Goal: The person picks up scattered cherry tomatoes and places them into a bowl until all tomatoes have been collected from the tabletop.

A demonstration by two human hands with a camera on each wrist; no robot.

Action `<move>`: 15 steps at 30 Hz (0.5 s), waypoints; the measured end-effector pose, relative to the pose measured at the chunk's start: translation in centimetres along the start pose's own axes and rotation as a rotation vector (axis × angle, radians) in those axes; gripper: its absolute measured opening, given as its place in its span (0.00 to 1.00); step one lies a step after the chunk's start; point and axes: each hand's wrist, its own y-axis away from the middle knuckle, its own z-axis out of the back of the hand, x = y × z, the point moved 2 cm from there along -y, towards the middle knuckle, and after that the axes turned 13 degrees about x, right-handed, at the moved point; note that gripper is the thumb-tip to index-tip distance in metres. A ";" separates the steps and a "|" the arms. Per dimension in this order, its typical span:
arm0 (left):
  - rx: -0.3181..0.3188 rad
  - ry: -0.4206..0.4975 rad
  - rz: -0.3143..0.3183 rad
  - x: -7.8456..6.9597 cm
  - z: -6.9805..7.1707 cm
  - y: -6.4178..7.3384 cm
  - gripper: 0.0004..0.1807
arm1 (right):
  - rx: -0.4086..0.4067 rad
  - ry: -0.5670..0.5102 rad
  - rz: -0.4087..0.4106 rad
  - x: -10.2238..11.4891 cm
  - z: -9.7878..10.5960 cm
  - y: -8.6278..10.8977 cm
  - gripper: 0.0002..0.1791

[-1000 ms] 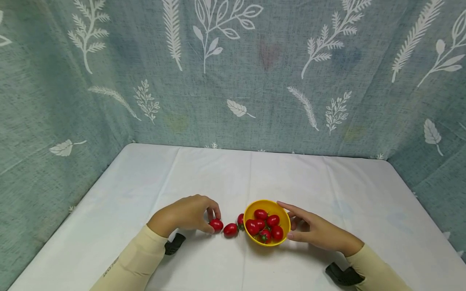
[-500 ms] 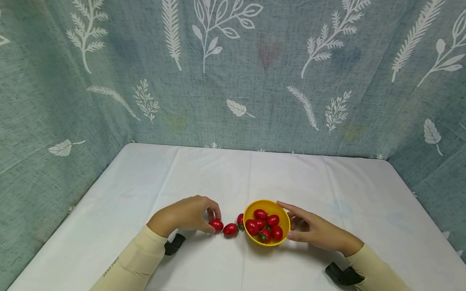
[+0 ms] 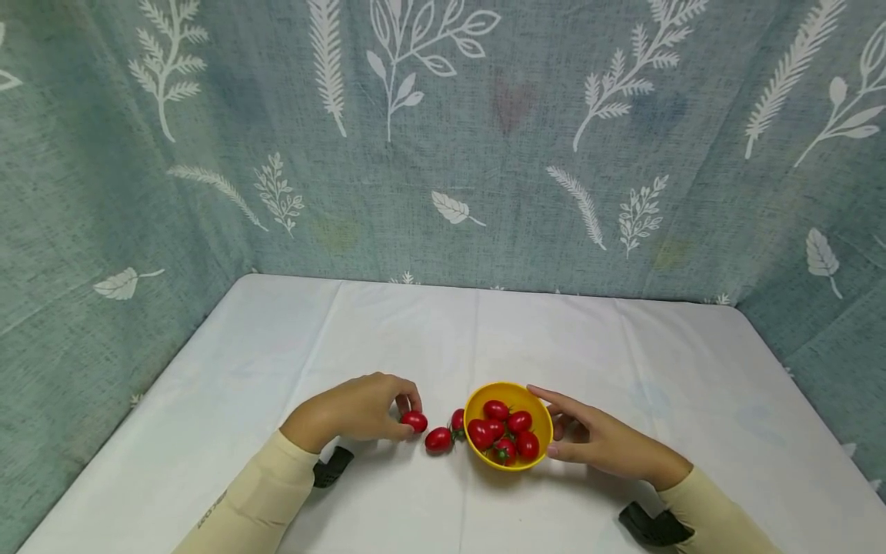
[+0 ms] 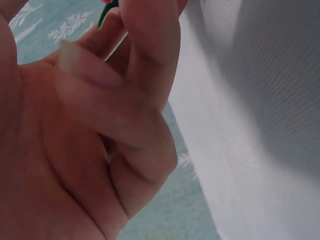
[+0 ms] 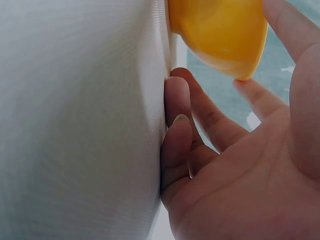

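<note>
My left hand [image 3: 363,406] pinches a red cherry tomato [image 3: 415,420] between thumb and fingers, just left of the loose ones. In the left wrist view a green stem [image 4: 107,14] shows past the fingers, most of that tomato being hidden. A yellow bowl [image 3: 508,464] holding several cherry tomatoes [image 3: 527,445] stands at the centre front. My right hand [image 3: 609,440] touches the bowl's right side with thumb and a stretched index finger; its other fingers rest loosely curled by the cloth, as the right wrist view shows. Against the bowl's left side lies a second tomato [image 3: 457,419], with another [image 3: 438,440] beside it.
A white cloth [image 3: 388,331] covers the table. Grey-green curtains [image 3: 443,154] with white leaf prints hang behind it and along both sides. Dark wrist devices [image 3: 655,525] sit under both sleeves.
The pinched tomato has risen slightly and shifted a little to the right with my left hand. My right hand and the bowl have stayed in place.
</note>
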 end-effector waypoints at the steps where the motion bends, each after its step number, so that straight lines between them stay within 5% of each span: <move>1: -0.006 0.003 0.003 0.0 0.0 0.0 0.09 | 0.001 -0.003 -0.003 0.0 0.0 0.0 0.41; 15: -0.122 0.020 -0.004 -0.1 0.3 -0.5 0.11 | 0.002 0.001 -0.003 0.2 0.1 0.0 0.41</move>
